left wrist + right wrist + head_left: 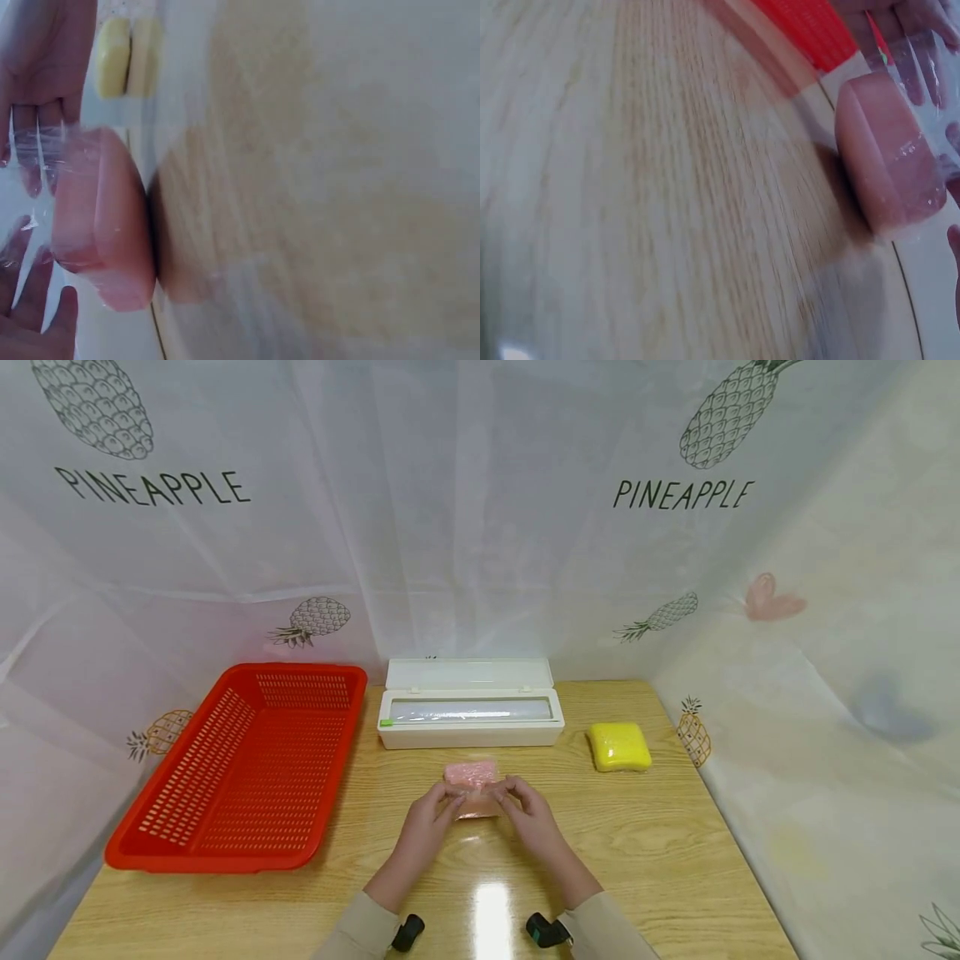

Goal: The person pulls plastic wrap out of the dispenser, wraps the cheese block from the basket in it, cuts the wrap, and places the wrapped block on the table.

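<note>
A pink block (pixel 472 773) with rounded edges lies on the table, with clear cling film (pixel 82 154) around it. My left hand (pixel 431 816) pinches the film between thumb and fingers at the block's near left. Opposite it, my right hand (pixel 529 813) pinches the film on the near right. The film stretches between the two hands over the block, as the left wrist view shows. In the right wrist view the pink block (pixel 889 154) rests on the wood beside the fingers. Some fingertips are cut off at the frame edges there.
A white cling film dispenser (pixel 471 735) with its lid raised stands behind the block. To the left sits a red perforated basket (pixel 318 827). A shiny yellow block (pixel 619 747) lies at the right. Printed curtains (pixel 465 527) hang behind the wooden table (pixel 637 852).
</note>
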The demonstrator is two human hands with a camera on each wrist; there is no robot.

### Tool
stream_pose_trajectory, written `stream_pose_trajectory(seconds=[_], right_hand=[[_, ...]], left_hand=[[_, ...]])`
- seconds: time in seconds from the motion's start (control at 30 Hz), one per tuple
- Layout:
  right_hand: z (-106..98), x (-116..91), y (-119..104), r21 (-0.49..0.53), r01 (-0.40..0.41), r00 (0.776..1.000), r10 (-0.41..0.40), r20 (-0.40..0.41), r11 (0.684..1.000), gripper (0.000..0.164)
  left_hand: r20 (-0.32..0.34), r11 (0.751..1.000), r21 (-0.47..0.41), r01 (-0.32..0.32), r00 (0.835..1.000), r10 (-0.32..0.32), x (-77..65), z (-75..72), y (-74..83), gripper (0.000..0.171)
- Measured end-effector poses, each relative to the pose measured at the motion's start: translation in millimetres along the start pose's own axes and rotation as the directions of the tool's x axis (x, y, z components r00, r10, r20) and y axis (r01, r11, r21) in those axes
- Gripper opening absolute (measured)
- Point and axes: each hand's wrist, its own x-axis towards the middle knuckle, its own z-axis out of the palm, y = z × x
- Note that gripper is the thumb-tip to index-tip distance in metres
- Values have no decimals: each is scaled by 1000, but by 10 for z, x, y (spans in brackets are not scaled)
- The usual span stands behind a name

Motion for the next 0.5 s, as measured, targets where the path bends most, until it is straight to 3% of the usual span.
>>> stream_pose_trajectory(seconds=[0.13, 0.23, 0.37, 0.5], right_hand=[[65, 99, -109, 65, -38, 996, 43, -77, 997, 14], [118, 167, -86, 112, -75, 985, 91, -144, 991, 14], [176, 240, -58, 107, -118, 961, 141, -239, 987, 13], [223, 322, 42, 91, -130, 928, 153, -339, 987, 12]], left_hand=[[-79, 995, -77, 60, 995, -67, 183, 34, -59, 9], [-126, 978, -169, 120, 982, -143, 293, 62, -116, 9], [-172, 958, -236, 163, 963, -206, 402, 92, -195, 12], [-196, 956, -231, 182, 953, -229, 486, 109, -249, 21]])
